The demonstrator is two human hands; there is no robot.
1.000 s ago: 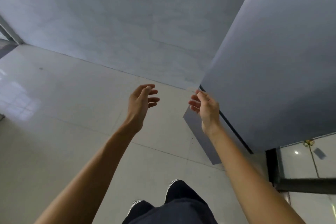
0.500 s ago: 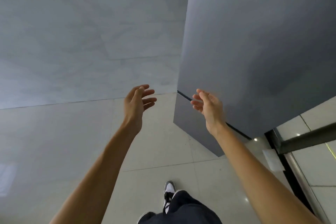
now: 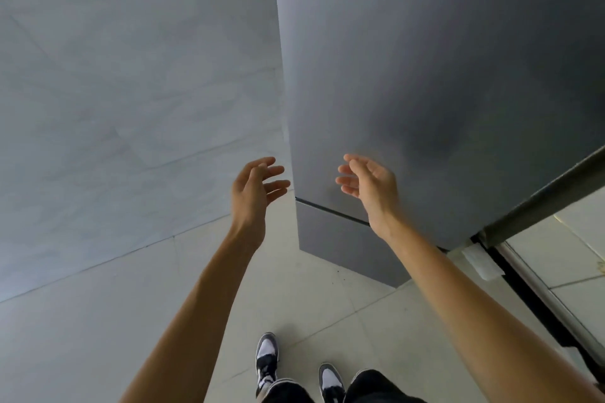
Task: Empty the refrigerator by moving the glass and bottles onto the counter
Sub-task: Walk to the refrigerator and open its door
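Grey matt panelling forms the front of the refrigerator (image 3: 409, 75), which fills the upper right of the view with its doors closed. The glass and bottles are hidden behind these doors and cannot be located. A dark horizontal seam (image 3: 330, 211) separates the tall upper door from the lower door (image 3: 343, 245).

Both bare forearms are raised forward, palms turned toward each other. The left hand (image 3: 252, 190) is held with fingers loosely spread and slightly bent, gripping nothing; it is seen against the wall (image 3: 131, 75), just beside the refrigerator's left edge. The right hand (image 3: 370, 183) is likewise relaxed and empty, fingers extended toward the left, positioned in front of the upper door just above the seam. Contact between this hand and the door cannot be confirmed.

Pale floor tiles (image 3: 98, 321) are laid below the wall. Two black-and-white shoes (image 3: 266, 357) and dark trousers (image 3: 376, 386) are seen at the lower edge. A dark frame bar (image 3: 540, 203) runs diagonally at the right, close beside the refrigerator's right side.
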